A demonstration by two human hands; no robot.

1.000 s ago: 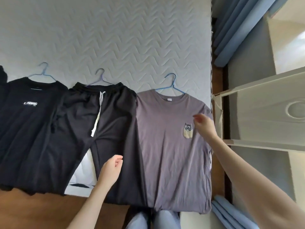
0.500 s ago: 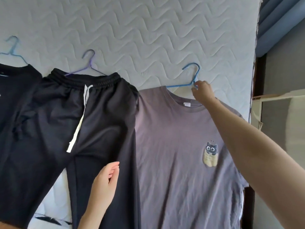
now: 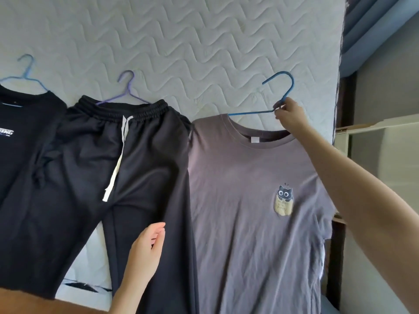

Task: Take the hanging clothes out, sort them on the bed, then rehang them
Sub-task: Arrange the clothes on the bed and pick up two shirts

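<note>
Three garments lie side by side on the white quilted mattress [image 3: 192, 41], each on its hanger. A grey T-shirt [image 3: 244, 211] with a small cat print lies at the right, and my right hand [image 3: 286, 113] grips the neck of its blue hanger [image 3: 284, 87] just above the collar. Black drawstring trousers [image 3: 108, 177] on a purple hanger [image 3: 127, 89] lie in the middle. A black T-shirt [image 3: 20, 137] on a light blue hanger [image 3: 28, 71] is at the left. My left hand [image 3: 147, 248] hovers with relaxed fingers over the trousers' right leg, holding nothing.
A white wardrobe door [image 3: 385, 150] stands open at the right, past the bed's edge. Blue curtains [image 3: 371, 26] hang at the top right. A strip of wooden bed frame [image 3: 45, 304] shows at the bottom left.
My right hand moved from the grey T-shirt's chest up to the blue hanger's neck and took hold of it; the hook has risen. My left hand stayed over the trousers.
</note>
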